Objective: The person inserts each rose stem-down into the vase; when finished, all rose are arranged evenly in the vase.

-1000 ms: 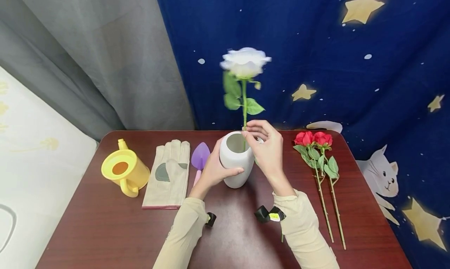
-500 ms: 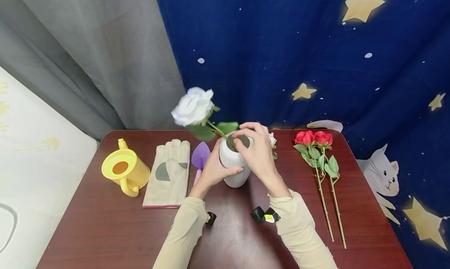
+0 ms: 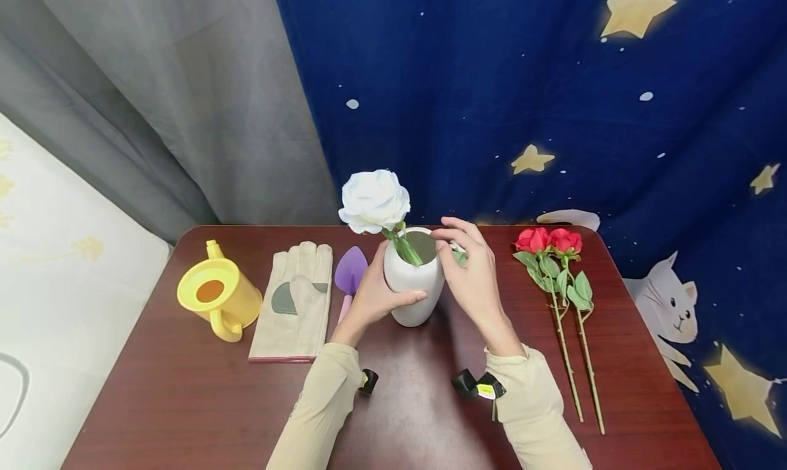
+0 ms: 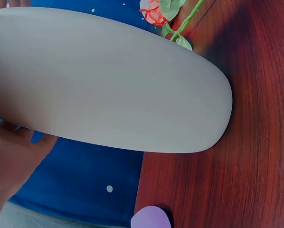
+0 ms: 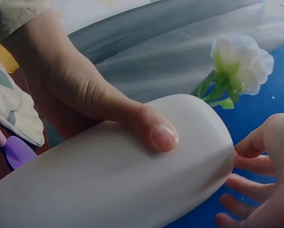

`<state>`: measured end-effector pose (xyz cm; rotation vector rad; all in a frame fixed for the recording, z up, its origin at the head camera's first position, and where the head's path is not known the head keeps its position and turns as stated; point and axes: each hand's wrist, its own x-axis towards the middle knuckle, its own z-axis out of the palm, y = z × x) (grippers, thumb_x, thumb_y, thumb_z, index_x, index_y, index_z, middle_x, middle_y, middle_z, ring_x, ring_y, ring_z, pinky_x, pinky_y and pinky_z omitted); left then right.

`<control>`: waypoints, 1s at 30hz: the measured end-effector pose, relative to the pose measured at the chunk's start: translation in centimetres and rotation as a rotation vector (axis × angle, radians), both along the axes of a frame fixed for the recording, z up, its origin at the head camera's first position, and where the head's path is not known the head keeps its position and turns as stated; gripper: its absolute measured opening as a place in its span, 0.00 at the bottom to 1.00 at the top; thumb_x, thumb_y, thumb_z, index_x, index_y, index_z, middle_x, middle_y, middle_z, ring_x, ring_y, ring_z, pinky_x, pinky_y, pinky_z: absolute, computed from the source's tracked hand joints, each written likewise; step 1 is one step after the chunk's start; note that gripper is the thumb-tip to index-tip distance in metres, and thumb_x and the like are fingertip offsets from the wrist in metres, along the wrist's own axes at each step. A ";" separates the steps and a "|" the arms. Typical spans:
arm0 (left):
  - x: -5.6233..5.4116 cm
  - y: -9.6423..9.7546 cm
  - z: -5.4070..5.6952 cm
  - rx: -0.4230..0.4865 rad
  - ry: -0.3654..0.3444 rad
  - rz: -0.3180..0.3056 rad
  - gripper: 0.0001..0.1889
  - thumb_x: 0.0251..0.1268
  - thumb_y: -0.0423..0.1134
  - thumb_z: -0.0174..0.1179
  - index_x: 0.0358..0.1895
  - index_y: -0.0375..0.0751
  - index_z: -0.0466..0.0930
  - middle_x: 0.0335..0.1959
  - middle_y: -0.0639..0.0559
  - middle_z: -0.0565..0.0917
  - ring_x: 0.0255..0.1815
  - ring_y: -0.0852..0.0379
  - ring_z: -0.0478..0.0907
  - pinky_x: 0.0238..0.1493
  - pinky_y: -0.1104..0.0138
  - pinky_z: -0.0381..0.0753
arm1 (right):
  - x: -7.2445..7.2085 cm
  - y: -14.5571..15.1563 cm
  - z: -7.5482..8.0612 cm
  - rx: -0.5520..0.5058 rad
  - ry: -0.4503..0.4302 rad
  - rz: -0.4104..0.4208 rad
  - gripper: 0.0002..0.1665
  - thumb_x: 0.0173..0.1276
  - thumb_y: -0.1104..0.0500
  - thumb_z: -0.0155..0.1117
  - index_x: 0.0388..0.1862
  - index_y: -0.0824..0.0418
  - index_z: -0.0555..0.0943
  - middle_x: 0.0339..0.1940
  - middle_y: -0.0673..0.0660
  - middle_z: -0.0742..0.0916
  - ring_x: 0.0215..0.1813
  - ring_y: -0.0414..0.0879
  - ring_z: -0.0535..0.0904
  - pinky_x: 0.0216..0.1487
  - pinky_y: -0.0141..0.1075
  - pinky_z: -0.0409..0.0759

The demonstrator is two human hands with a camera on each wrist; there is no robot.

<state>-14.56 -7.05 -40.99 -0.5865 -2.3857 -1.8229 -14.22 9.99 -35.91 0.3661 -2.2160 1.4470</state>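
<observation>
A white vase [image 3: 413,296] stands upright on the table, and my left hand [image 3: 371,296] grips its left side, the thumb [image 5: 163,137] across the front. A white rose [image 3: 374,201] stands in the vase, its bloom leaning out to the left over the rim and its leafy stem inside the mouth. My right hand [image 3: 472,272] is beside the right of the rim, its fingers [image 5: 256,190] loosely bent and apart, the fingertips at the rim; no flower is between them. Partly hidden behind this hand lies another white rose [image 3: 458,251].
Two red roses [image 3: 548,242] lie on the right of the brown table [image 3: 184,395]. Left of the vase are a purple trowel [image 3: 351,270], a pair of work gloves [image 3: 292,306] and a yellow watering can [image 3: 221,292]. Curtains [image 3: 492,80] hang behind the table's back edge.
The white rose has gone down into the vase, tipped left, then swung partly back. My right hand has let go of its stem and moved right. The left hand stays on the vase.
</observation>
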 end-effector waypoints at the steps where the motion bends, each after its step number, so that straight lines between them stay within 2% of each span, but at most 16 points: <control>1: 0.0 0.0 0.0 0.005 0.001 -0.001 0.48 0.36 0.36 0.77 0.65 0.39 0.59 0.53 0.44 0.74 0.49 0.51 0.74 0.48 0.57 0.73 | 0.1 0.2 -0.1 -0.044 0.007 0.013 0.09 0.63 0.68 0.57 0.38 0.65 0.84 0.53 0.57 0.80 0.57 0.46 0.73 0.55 0.42 0.69; 5: 0.0 0.1 0.0 0.017 0.010 -0.003 0.48 0.36 0.36 0.77 0.65 0.40 0.59 0.53 0.45 0.75 0.50 0.52 0.74 0.50 0.57 0.73 | 0.9 1.1 0.3 -0.246 0.029 0.055 0.09 0.65 0.73 0.54 0.39 0.75 0.81 0.52 0.66 0.79 0.54 0.53 0.74 0.52 0.38 0.73; 8: 0.0 0.2 -0.1 0.023 0.014 -0.005 0.47 0.35 0.36 0.76 0.65 0.41 0.59 0.53 0.46 0.75 0.50 0.52 0.74 0.51 0.56 0.72 | 1.5 2.3 0.5 -0.335 0.027 0.021 0.08 0.64 0.76 0.52 0.38 0.81 0.78 0.49 0.72 0.79 0.52 0.56 0.75 0.51 0.32 0.73; 11: 0.0 0.2 -0.1 0.026 0.011 -0.004 0.47 0.35 0.36 0.77 0.64 0.41 0.59 0.53 0.45 0.75 0.50 0.51 0.74 0.51 0.56 0.72 | 1.6 4.4 -0.4 -0.357 -0.057 -0.066 0.09 0.65 0.76 0.52 0.39 0.82 0.78 0.46 0.74 0.80 0.48 0.49 0.78 0.48 0.29 0.74; 13: 0.0 0.2 -0.1 0.023 0.010 -0.003 0.47 0.35 0.36 0.77 0.64 0.41 0.59 0.52 0.45 0.75 0.50 0.51 0.74 0.50 0.56 0.72 | 1.4 6.3 -2.0 -0.345 -0.158 -0.104 0.10 0.66 0.73 0.53 0.42 0.79 0.78 0.44 0.70 0.82 0.44 0.43 0.80 0.45 0.27 0.75; 15: 0.0 0.2 0.0 0.018 0.006 -0.003 0.47 0.35 0.35 0.77 0.64 0.41 0.59 0.52 0.45 0.76 0.50 0.51 0.75 0.50 0.56 0.72 | 1.2 8.2 -3.9 -0.285 -0.288 -0.105 0.12 0.68 0.70 0.53 0.47 0.76 0.77 0.45 0.68 0.83 0.43 0.40 0.80 0.44 0.27 0.76; 17: 0.0 0.2 0.0 0.014 0.003 -0.003 0.47 0.35 0.35 0.77 0.64 0.41 0.59 0.52 0.45 0.76 0.49 0.51 0.75 0.50 0.57 0.72 | 1.0 10.0 -5.8 -0.179 -0.424 -0.060 0.15 0.70 0.67 0.51 0.52 0.73 0.75 0.47 0.68 0.82 0.43 0.38 0.81 0.43 0.29 0.77; 20: 0.0 0.1 0.1 0.014 -0.004 -0.002 0.47 0.35 0.35 0.77 0.64 0.41 0.59 0.52 0.45 0.76 0.49 0.51 0.75 0.50 0.57 0.73 | 1.0 11.9 -8.1 0.013 -0.570 0.048 0.18 0.71 0.66 0.49 0.57 0.74 0.70 0.49 0.70 0.81 0.45 0.48 0.82 0.43 0.36 0.78; 23: 0.0 0.0 0.0 0.020 -0.008 -0.001 0.47 0.35 0.34 0.77 0.64 0.41 0.60 0.52 0.45 0.76 0.49 0.51 0.75 0.49 0.57 0.73 | 1.0 12.5 -9.9 0.176 -0.669 0.102 0.20 0.71 0.63 0.51 0.57 0.75 0.70 0.46 0.70 0.82 0.45 0.55 0.81 0.46 0.45 0.75; 24: 0.0 0.0 0.0 0.021 -0.009 -0.001 0.47 0.35 0.34 0.77 0.64 0.41 0.60 0.52 0.45 0.76 0.49 0.51 0.75 0.49 0.57 0.73 | 1.0 12.6 -10.4 0.204 -0.693 0.115 0.21 0.70 0.61 0.52 0.56 0.76 0.70 0.45 0.70 0.82 0.45 0.58 0.81 0.47 0.47 0.74; 27: 0.0 0.0 0.0 0.022 -0.007 -0.002 0.47 0.35 0.35 0.77 0.64 0.41 0.60 0.52 0.45 0.76 0.49 0.51 0.75 0.49 0.57 0.73 | 1.0 12.4 -11.6 0.254 -0.768 0.142 0.23 0.69 0.59 0.54 0.55 0.76 0.71 0.44 0.69 0.83 0.43 0.57 0.82 0.48 0.48 0.73; 30: 0.0 0.0 -0.1 0.020 -0.008 -0.003 0.47 0.35 0.35 0.77 0.64 0.41 0.60 0.52 0.45 0.76 0.49 0.51 0.75 0.49 0.56 0.73 | 1.0 12.2 -12.3 0.235 -0.827 0.171 0.22 0.69 0.60 0.55 0.53 0.77 0.71 0.43 0.69 0.83 0.41 0.57 0.82 0.42 0.45 0.76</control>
